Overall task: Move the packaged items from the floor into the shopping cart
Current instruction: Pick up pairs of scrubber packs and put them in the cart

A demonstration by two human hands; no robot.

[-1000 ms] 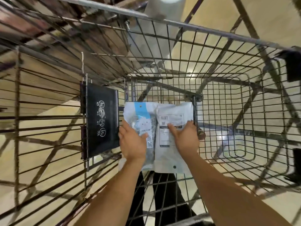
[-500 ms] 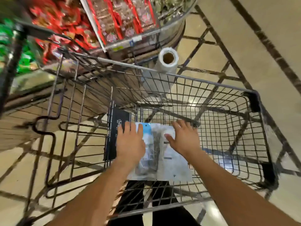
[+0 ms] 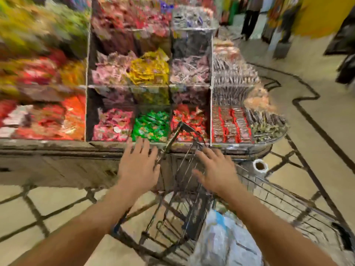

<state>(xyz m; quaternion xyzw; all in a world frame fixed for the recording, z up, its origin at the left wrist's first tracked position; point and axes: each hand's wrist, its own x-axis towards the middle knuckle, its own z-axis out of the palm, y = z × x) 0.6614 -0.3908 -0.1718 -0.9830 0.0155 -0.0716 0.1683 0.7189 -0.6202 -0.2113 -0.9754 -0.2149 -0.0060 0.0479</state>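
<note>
Both my hands empty, left hand and right hand spread flat above the shopping cart, fingers straight, gripping nothing; white packaged items lie in the basket below my right wrist, presumably already let go.

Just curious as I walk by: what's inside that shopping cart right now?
Inside the shopping cart lie pale plastic packages, one with a blue patch, too blurred to count. The right forearm hides part of the basket. Both hands are raised, holding nothing.
</note>
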